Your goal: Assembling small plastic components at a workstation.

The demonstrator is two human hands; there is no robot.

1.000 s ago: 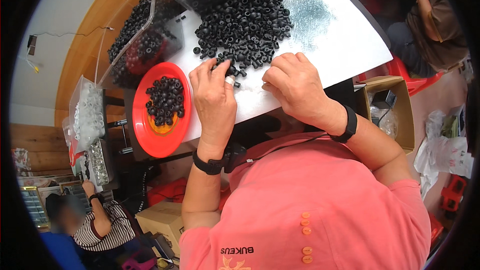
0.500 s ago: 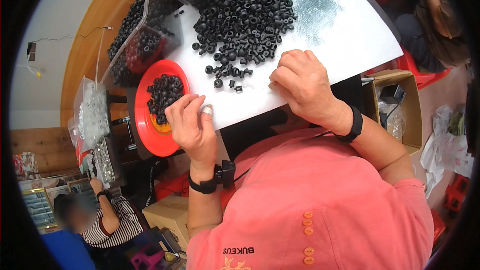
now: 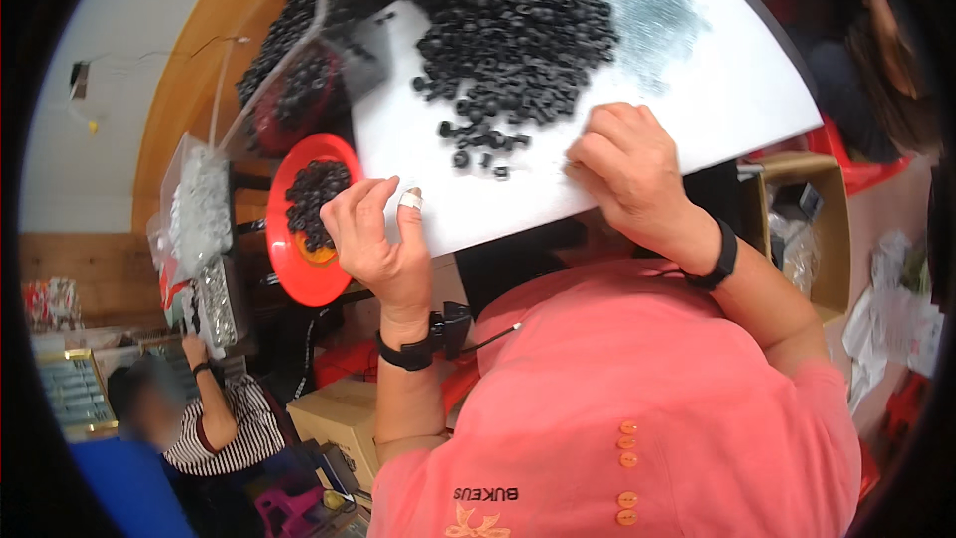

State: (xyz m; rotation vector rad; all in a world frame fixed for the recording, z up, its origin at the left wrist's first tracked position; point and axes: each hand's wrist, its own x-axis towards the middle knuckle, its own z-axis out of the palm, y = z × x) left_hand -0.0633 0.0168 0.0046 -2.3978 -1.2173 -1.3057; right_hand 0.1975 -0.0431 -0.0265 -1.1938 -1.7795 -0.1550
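Evidently both hands are at the near edge of a white sheet (image 3: 478, 214), palms down. The left hand (image 3: 376, 239) has its fingers bent side by side and its thumb standing apart, with nothing to be seen between them; a white wrap (image 3: 409, 200) circles the thumb. At nine to ten o'clock from it, just beside the fingers, sits a red plate (image 3: 289, 274) holding small black pieces (image 3: 317, 201); whether the fingers touch its rim I cannot tell.

The right hand (image 3: 632, 164) is curled, fingertips turned down and inward over the sheet, and I cannot tell whether they pinch anything. At half past ten from this hand lies the big pile of black pieces (image 3: 518, 55), too blurred to sort one by one. A few loose pieces (image 3: 461, 158) lie at its near end, at two o'clock from the left hand and nine from the right.

A grey-blue patch (image 3: 657, 30) marks the sheet at twelve o'clock from the right hand. A cardboard box (image 3: 834, 284) stands at four o'clock from it, and a tub of white pieces (image 3: 199, 204) at nine o'clock from the left hand, beyond the plate.
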